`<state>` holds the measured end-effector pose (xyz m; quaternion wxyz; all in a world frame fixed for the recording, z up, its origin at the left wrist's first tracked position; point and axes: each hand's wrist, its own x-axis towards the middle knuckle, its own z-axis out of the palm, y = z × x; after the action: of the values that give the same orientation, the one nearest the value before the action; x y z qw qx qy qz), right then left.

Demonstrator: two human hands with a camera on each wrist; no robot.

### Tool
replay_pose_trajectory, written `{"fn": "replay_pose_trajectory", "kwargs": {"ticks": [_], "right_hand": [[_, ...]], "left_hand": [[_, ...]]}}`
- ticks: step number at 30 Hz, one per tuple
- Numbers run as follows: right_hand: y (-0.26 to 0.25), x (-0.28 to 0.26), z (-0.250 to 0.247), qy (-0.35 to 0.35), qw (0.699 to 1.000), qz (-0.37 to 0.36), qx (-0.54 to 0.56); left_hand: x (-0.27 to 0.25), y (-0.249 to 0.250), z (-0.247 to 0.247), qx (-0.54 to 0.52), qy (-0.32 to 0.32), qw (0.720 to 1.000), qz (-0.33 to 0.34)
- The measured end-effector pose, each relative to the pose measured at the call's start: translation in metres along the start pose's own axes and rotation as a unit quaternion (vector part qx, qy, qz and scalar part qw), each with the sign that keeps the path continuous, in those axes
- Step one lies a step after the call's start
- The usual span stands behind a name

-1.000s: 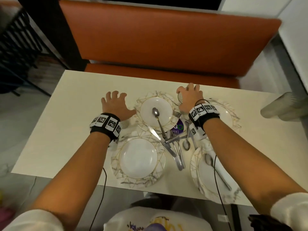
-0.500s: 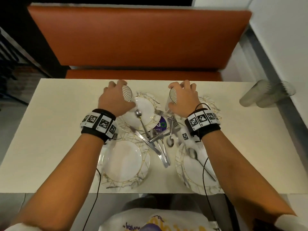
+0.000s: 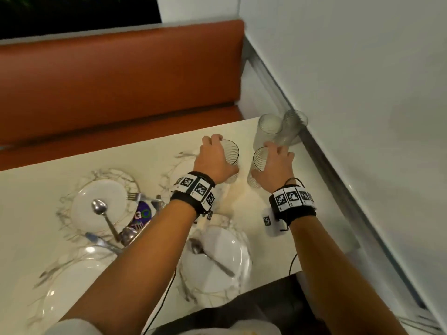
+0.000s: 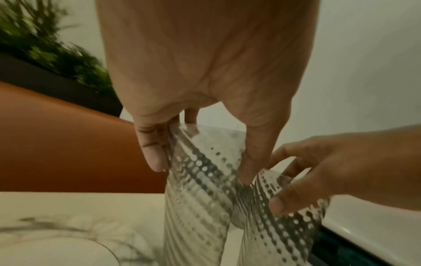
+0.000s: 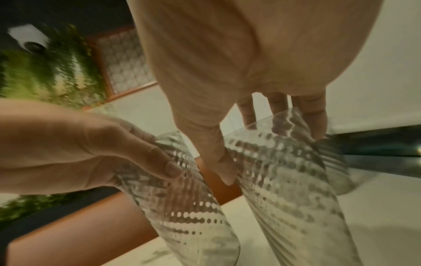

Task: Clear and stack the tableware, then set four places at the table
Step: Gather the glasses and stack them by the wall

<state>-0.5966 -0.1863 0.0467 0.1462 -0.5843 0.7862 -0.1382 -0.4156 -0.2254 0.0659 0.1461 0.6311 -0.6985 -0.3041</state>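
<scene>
My left hand (image 3: 221,152) grips a ribbed clear glass (image 3: 231,154) from above, fingers and thumb round its rim (image 4: 198,180). Just to its right, my right hand (image 3: 268,163) grips a second ribbed glass (image 3: 258,165) the same way (image 5: 284,171). Both glasses stand upright, almost touching, near the table's far right corner; whether they rest on the table I cannot tell. Two more clear glasses (image 3: 268,131) stand at that corner against the wall. A far white marbled plate (image 3: 99,209) and a nearer one (image 3: 217,267) each carry a spoon.
A third plate (image 3: 70,288) lies at the near left. Loose cutlery (image 3: 125,235) and a purple packet (image 3: 142,216) are piled between the plates. An orange bench (image 3: 121,81) runs behind the table, and a white wall (image 3: 362,117) borders its right edge.
Both hands, each holding a glass, have moved right from over the middle plates to the far right corner beside the two standing glasses. The view has swung right.
</scene>
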Motion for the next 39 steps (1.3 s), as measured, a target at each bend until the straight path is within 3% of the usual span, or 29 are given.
{"fn": "replay_pose_trajectory", "kwargs": {"ticks": [4,12,18,27,39], "right_hand": [[0.060,0.018,-0.005,-0.003,0.999,0.054,0.005],[0.122,0.031,-0.010,-0.023,0.999,0.040,0.023],[0.133,0.026,-0.014,-0.009,0.987,0.098,0.129],[0.141,0.056,-0.010,0.032,0.957,0.156,0.242],[0.150,0.100,-0.010,0.005,0.936,0.187,0.297]], "left_hand": [[0.015,0.033,0.060,-0.001,-0.020,0.999,0.032],[0.020,0.054,0.121,-0.032,-0.037,0.998,0.032],[0.007,0.056,0.139,-0.102,-0.001,0.994,0.027],[0.008,0.065,0.153,-0.224,0.025,0.971,-0.082],[0.053,0.093,0.148,-0.232,-0.006,0.969,-0.085]]}}
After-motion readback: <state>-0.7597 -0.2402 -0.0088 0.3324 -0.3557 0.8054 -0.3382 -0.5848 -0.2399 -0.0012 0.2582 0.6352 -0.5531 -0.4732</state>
